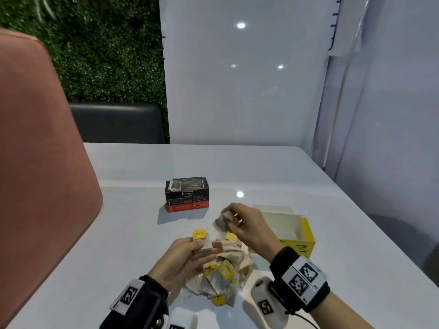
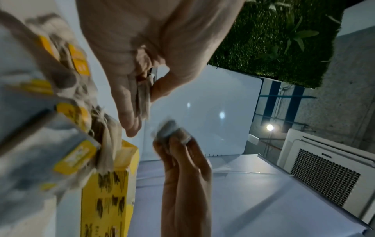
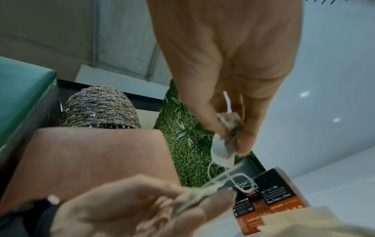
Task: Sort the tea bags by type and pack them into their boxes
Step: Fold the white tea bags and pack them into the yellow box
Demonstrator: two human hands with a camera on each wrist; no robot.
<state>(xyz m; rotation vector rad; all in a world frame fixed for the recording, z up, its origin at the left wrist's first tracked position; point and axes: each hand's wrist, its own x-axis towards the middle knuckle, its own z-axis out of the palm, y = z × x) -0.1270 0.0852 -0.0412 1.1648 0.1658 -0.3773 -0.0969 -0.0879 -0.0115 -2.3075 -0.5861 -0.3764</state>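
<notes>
Right hand: our right hand (image 1: 247, 225) pinches a crumpled tea bag (image 1: 223, 221) above the pile, fingers curled round it
Left hand: our left hand (image 1: 187, 256) grips a yellow-tagged tea bag (image 1: 202, 238) at the pile's left edge
Pile: loose tea bags (image 1: 223, 276) heaped on the white table (image 1: 133, 245)
Boxes: black box (image 1: 187, 194) beyond the pile, open yellow box (image 1: 297, 231) to the pile's right

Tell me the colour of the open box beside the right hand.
Yellow box with dark print; head view shows it best.
</notes>
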